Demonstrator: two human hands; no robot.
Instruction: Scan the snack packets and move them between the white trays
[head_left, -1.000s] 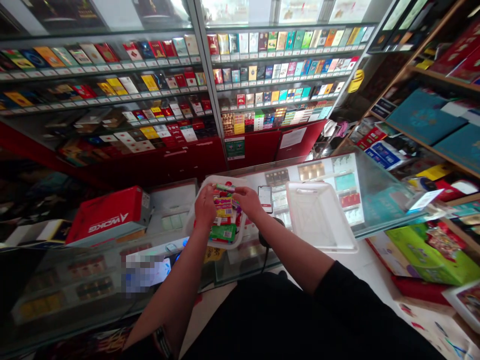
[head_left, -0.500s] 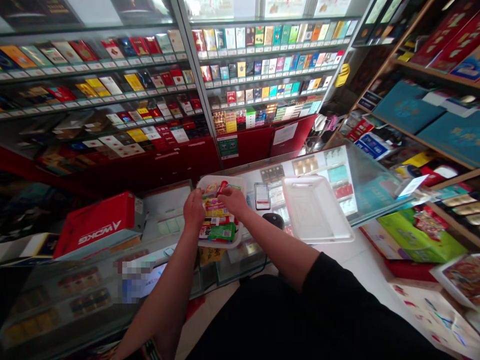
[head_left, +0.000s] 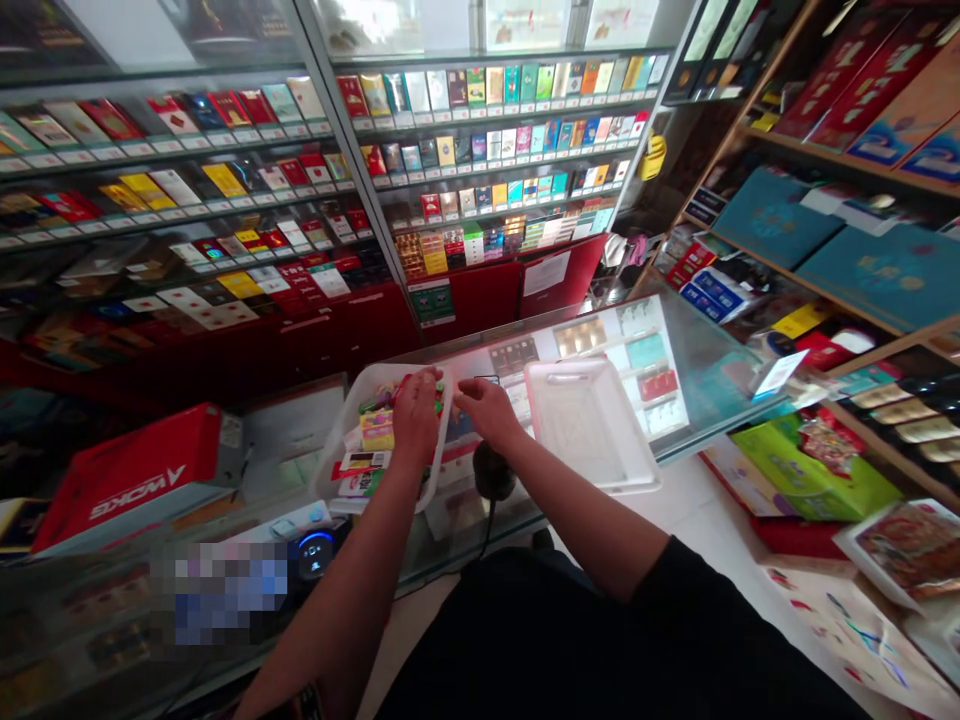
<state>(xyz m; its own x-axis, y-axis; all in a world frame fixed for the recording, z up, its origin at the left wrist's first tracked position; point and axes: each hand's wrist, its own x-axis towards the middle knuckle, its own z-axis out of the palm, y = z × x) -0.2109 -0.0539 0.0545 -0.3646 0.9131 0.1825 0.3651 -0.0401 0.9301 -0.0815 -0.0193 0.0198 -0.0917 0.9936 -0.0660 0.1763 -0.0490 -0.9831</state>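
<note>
A translucent white plastic bin (head_left: 328, 462) holding a heap of colourful snack packets (head_left: 376, 430) stands on the glass counter. My left hand (head_left: 417, 415) is over the bin's right side, its fingers bent against red and green packets; whether it grips one is hidden. Just outside the bin's right wall, my right hand (head_left: 487, 412) has its fingers drawn together towards the bin, and what they hold, if anything, is too small to make out. A phone (head_left: 487, 380) lies behind the right hand, mostly covered. Below that hand sits a dark rounded device (head_left: 493, 474) with a cable.
An open white tray (head_left: 637, 450) stands on the counter to the right. At left are a red shoebox (head_left: 142, 470) and a device with a lit blue ring (head_left: 316, 552). Glass shelves of cigarette packs (head_left: 457, 145) rise behind the counter; a green box (head_left: 814, 465) stands at lower right.
My right hand has left the packets and come out past the bin's right wall. My left hand has moved from the bin's left side to its right part. The view has shifted right.
</note>
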